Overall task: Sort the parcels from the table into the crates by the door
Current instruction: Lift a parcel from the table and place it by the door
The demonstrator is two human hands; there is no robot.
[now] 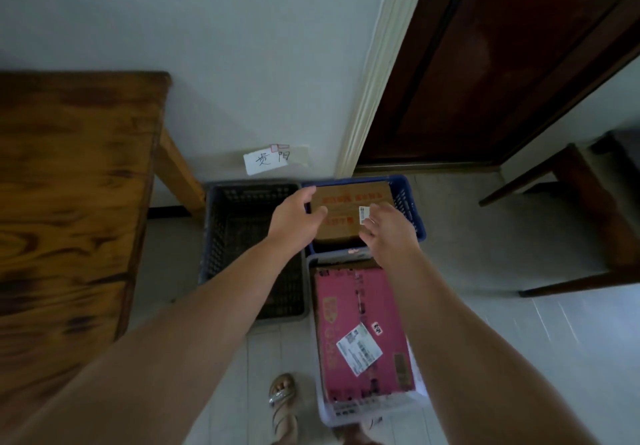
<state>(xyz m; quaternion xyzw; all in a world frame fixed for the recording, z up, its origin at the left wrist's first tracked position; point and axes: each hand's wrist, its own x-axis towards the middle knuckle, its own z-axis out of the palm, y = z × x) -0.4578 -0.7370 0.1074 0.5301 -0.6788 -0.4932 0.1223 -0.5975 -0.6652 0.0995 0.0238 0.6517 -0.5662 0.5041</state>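
When viewed from the head: brown parcel [346, 207] lying inside blue crate [411, 209] nearest the door [502, 63], probably its sorted place. Left hand [296, 217] curved at the parcel's left edge, thumb over the top; cannot tell whether gripping or merely touching. Right hand [386, 233] over the right part, fingers spread and slack, grasping nothing. Likely steadying the set-down. Pink parcel [360, 333] flat in pale crate [343, 417]; dark crate [242, 236] beside the table [69, 202], below a wall label [266, 161].
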